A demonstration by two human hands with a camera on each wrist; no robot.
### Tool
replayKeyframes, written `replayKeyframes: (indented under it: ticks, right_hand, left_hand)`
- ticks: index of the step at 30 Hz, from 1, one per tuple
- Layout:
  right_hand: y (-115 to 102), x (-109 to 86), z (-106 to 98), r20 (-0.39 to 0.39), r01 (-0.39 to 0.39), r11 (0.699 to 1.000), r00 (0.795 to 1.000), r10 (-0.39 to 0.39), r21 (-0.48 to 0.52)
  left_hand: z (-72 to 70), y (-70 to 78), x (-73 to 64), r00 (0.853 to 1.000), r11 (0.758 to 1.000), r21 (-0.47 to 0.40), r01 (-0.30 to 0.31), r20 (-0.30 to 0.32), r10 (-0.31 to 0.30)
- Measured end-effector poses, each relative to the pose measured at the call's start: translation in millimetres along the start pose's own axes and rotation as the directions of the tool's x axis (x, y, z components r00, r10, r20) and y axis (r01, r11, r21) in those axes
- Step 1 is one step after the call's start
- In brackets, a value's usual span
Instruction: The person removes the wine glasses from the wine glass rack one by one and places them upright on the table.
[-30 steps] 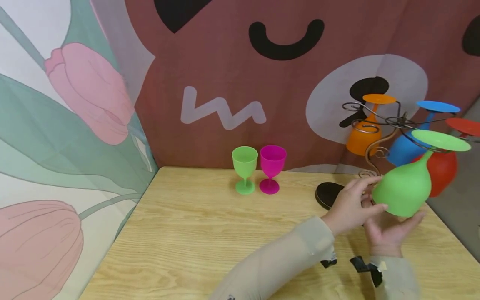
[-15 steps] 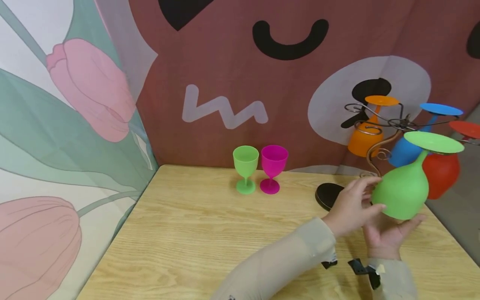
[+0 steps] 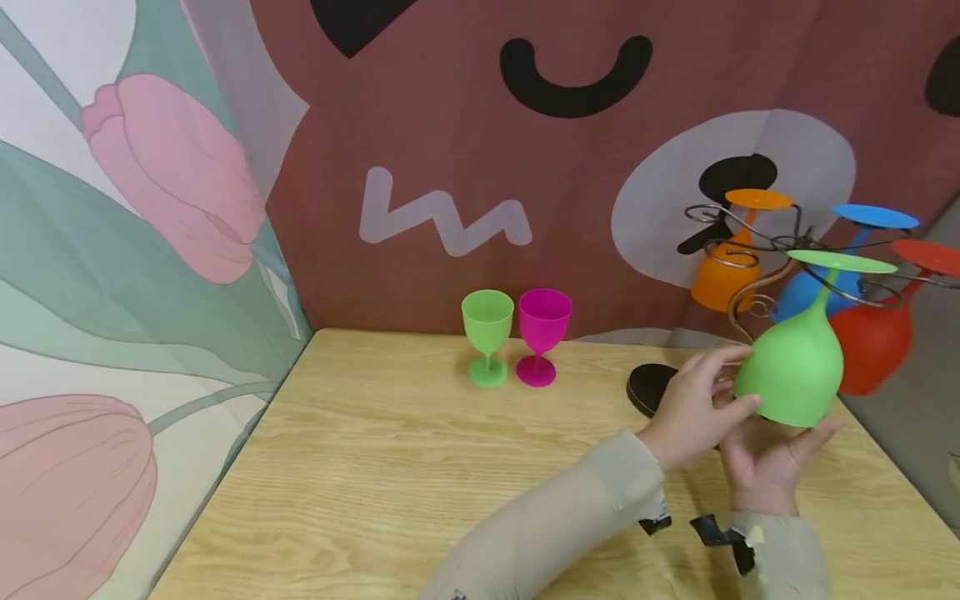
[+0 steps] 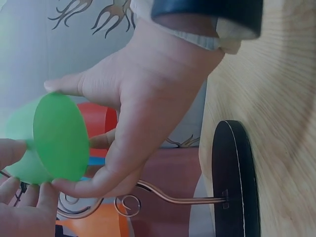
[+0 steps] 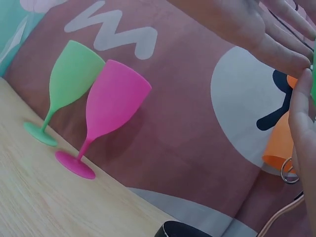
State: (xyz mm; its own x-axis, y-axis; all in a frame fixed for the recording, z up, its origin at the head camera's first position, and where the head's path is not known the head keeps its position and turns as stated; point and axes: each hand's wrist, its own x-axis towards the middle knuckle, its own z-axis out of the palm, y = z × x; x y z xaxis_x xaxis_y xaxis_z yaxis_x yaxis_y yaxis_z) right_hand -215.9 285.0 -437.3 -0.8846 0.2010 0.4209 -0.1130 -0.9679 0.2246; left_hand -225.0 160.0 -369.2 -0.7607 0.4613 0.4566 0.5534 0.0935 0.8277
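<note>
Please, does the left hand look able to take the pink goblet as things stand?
Probably not yet: the left hand holds the upside-down green goblet, though no other goblet blocks the pink goblet.

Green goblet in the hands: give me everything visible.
The green goblet looks like matte bright-green plastic: rounded bowl, slim stem, flat round foot. It is upside down and slightly tilted, foot up, mouth down, above the table, in front of the rack. The left hand grips the bowl's side with thumb and fingers; the right hand supports the rim from below. The left wrist view shows into the open mouth. Whether the stem touches the rack is unclear.
</note>
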Motion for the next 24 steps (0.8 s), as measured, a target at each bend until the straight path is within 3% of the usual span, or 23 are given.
replayKeyframes:
  ticks: [10,17,24]
  right_hand:
    - [-1,-1.2,3,-0.007,-0.004,0.999,1.000,0.004,0.050]
    - [2,-2.1,9,0.026,0.006,0.989,1.000,-0.010,0.148]
    - [3,-3.5,13,0.037,0.075,0.977,0.996,-0.084,0.200]
  left_hand:
    - [0.9,9.0,-2.0,0.998,0.992,0.114,-0.054,0.044,0.049]
    - [2.6,16.7,-2.7,0.989,0.957,0.264,-0.118,0.113,0.090]
    - [5.6,22.8,-4.8,0.978,0.929,0.319,-0.189,0.140,0.152]
